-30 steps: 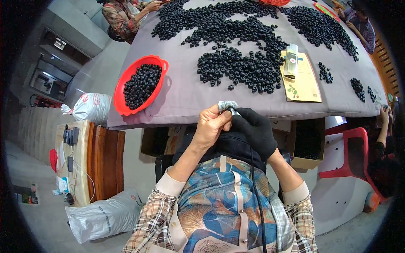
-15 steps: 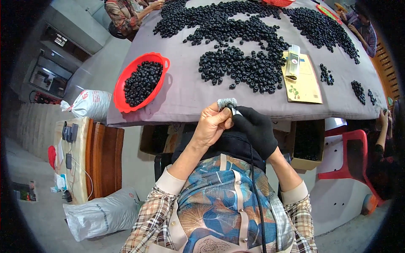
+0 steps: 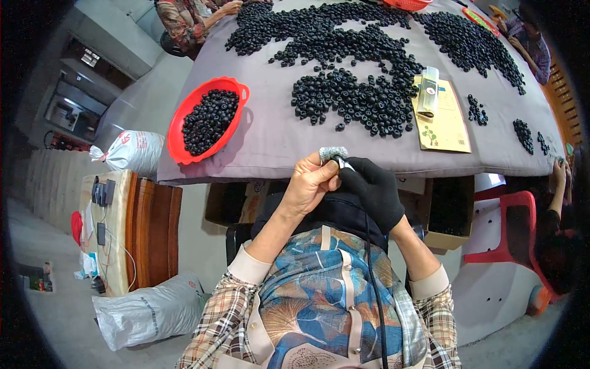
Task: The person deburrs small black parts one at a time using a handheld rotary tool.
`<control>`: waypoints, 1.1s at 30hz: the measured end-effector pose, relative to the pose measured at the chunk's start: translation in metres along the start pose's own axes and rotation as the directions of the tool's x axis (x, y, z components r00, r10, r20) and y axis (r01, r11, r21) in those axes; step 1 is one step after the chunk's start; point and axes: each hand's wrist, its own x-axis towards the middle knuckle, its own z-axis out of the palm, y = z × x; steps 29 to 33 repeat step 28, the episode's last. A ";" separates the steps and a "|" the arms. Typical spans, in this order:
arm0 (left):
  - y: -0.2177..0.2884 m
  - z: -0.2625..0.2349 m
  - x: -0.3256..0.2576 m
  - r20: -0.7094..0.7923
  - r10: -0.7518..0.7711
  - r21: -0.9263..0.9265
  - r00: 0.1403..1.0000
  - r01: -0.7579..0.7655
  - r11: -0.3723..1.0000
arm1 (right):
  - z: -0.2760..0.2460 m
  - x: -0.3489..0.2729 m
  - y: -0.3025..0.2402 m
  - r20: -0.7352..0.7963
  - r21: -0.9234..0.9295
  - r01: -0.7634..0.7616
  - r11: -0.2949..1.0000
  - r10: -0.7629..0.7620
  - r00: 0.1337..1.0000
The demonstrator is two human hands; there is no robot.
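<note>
My bare left hand (image 3: 311,181) is closed in a pinch just off the table's near edge. A grey speckled wrap (image 3: 332,153) covers the end of its index finger. Against it works my right hand (image 3: 376,190), in a black knitted glove, its fingers closed round a small shiny metal piece (image 3: 346,164). A dark bit shows where the fingertips meet, too small and covered to name. Beyond the hands, many small black ring-shaped pieces (image 3: 353,101) lie heaped on the grey cloth-covered table (image 3: 264,144). A red plastic basket (image 3: 174,132) at the left holds more of them.
A yellow booklet (image 3: 452,123) with a clear-and-white case (image 3: 428,92) on it lies right of the heap. Cardboard boxes (image 3: 448,239) stand under the table. White sacks (image 3: 150,312) and a wooden cabinet (image 3: 153,237) are at the left, a red chair (image 3: 516,224) at the right. Other people sit around the table.
The whole view has shifted very slightly. Both hands keep nearly the same pose, with the wrapped fingertip tilted a little differently.
</note>
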 end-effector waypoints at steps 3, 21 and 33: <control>0.015 0.002 -0.001 -0.103 0.061 0.255 0.993 -0.033 0.966 | 0.000 0.001 0.015 -0.044 -0.032 -0.032 0.999 0.030 0.999; 0.084 -0.067 0.039 0.183 0.669 0.983 0.721 -0.119 -0.141 | -0.003 0.010 0.026 -0.114 -0.091 -0.110 0.990 0.099 0.989; 0.011 -0.031 0.076 0.223 0.370 0.975 0.902 -0.200 -0.100 | -0.004 0.014 0.038 -0.117 -0.016 -0.084 0.996 0.081 0.990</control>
